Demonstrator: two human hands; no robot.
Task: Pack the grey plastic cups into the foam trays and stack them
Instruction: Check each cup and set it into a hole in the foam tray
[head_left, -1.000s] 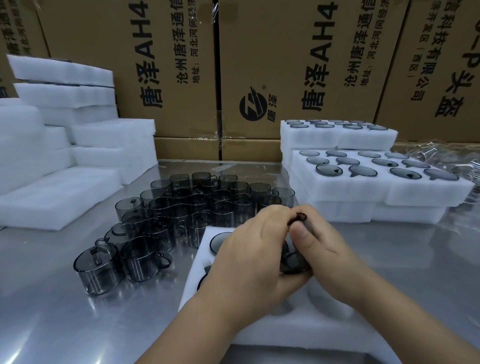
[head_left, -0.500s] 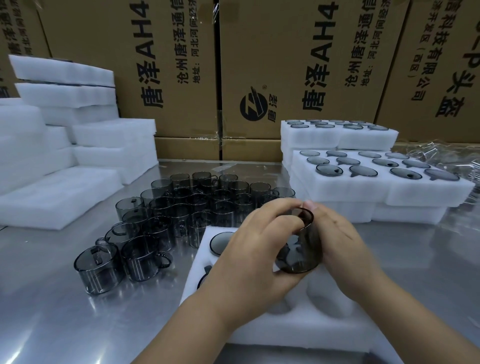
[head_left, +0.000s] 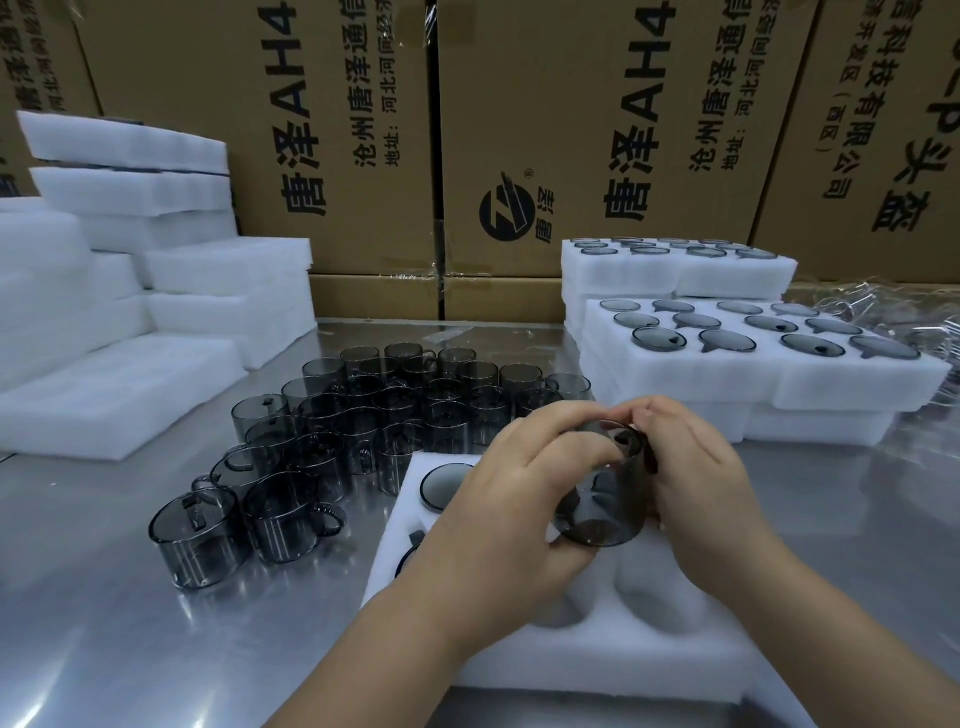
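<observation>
Both hands hold one grey translucent cup (head_left: 602, 504) tilted above a white foam tray (head_left: 597, 639) near the table's front. My left hand (head_left: 514, 499) wraps its fingers round the cup's left side and top. My right hand (head_left: 696, 478) grips the right side near the handle. One cup (head_left: 441, 486) sits sunk in the tray's far left pocket; another is partly hidden under my left wrist. Several loose grey cups (head_left: 363, 415) stand bunched on the steel table to the left.
Filled foam trays (head_left: 831, 384) are stacked at the right, with another stack (head_left: 727, 275) behind. Empty foam trays (head_left: 130, 364) pile up at the left. Cardboard boxes (head_left: 571, 130) wall the back. Crumpled clear plastic (head_left: 893, 306) lies far right.
The cup has come up out from between my hands and turned, so its body now shows tilted above the tray; both hands shifted slightly right with it.
</observation>
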